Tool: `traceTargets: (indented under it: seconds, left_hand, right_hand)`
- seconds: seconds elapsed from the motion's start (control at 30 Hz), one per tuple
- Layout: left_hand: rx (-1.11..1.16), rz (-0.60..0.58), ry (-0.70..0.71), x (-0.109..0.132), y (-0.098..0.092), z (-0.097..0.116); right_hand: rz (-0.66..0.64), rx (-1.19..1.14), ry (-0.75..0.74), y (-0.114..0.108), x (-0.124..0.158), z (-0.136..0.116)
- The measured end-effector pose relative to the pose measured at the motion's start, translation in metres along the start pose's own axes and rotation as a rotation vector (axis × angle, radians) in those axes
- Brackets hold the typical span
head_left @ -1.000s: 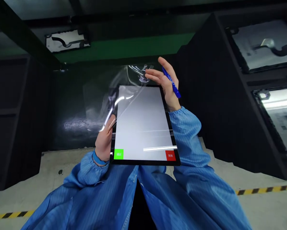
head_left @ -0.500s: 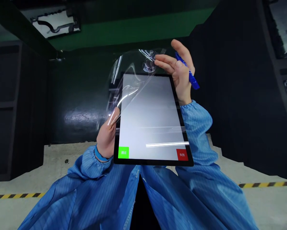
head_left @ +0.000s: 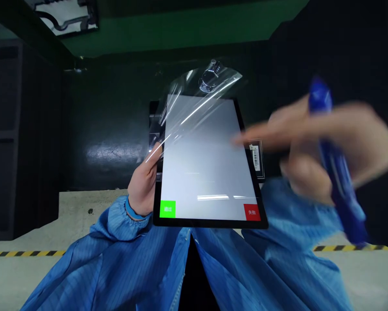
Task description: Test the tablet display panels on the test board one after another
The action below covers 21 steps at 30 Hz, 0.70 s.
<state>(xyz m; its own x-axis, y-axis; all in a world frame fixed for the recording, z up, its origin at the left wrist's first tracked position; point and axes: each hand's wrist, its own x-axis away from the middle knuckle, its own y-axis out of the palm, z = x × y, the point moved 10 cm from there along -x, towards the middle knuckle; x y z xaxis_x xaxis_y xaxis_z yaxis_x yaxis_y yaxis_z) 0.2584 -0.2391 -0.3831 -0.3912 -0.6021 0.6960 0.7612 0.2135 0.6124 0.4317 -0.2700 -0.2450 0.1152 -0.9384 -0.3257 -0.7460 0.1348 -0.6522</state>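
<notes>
At the left, the left hand (head_left: pixel 144 181) grips the lower left edge of the tablet (head_left: pixel 210 224), closed narrow around it, and the tablet tilts up before a blue sleeve (head_left: pixel 122 220). A green button (head_left: pixel 167 209) sits in the screen's lower left corner, a red button (head_left: pixel 252 212) in the lower right. A clear film (head_left: pixel 194 103) lies over the screen's upper part and curls up past the far edge, a crumpled tab (head_left: pixel 211 77) standing at its top. It looks part-lifted rather than settled — that loose tab seems to be what calls for a hand. Further right, the right hand (head_left: pixel 310 147), blurred and close to the camera, is closed around a blue pen (head_left: pixel 338 168), one finger stretched over the screen's right side — whether it touches, I cannot tell.
</notes>
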Motion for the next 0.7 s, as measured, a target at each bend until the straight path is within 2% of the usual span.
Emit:
traceTargets:
  seconds: [0.07,0.13,0.2,0.3,0.43,0.57,0.7]
  left_hand:
    - [0.003,-0.045,-0.087,0.002,0.005,-0.006]
    - [0.006,-0.064,-0.181,0.007,0.01,-0.014]
    - [0.007,-0.062,-0.239,0.011,0.014,-0.018]
    - [0.004,-0.084,-0.273,0.014,0.017,-0.022]
    - [0.003,-0.125,-0.295,0.015,0.016,-0.026]
    - [0.005,-0.154,-0.308,0.018,0.016,-0.027]
    - [-0.011,-0.159,-0.338,0.023,0.019,-0.028]
  right_hand:
    - [-0.107,-0.03,-0.23,0.011,0.018,-0.043]
    - [-0.144,0.037,-0.337,0.023,0.027,-0.064]
    - [-0.17,0.124,-0.33,0.035,0.027,-0.068]
    - [-0.199,0.129,-0.355,0.042,0.027,-0.075]
    - [-0.179,0.216,-0.32,0.039,0.027,-0.075]
    - [-0.181,0.197,-0.378,0.038,0.031,-0.082]
    - [-0.1,0.232,-0.382,0.031,0.035,-0.082]
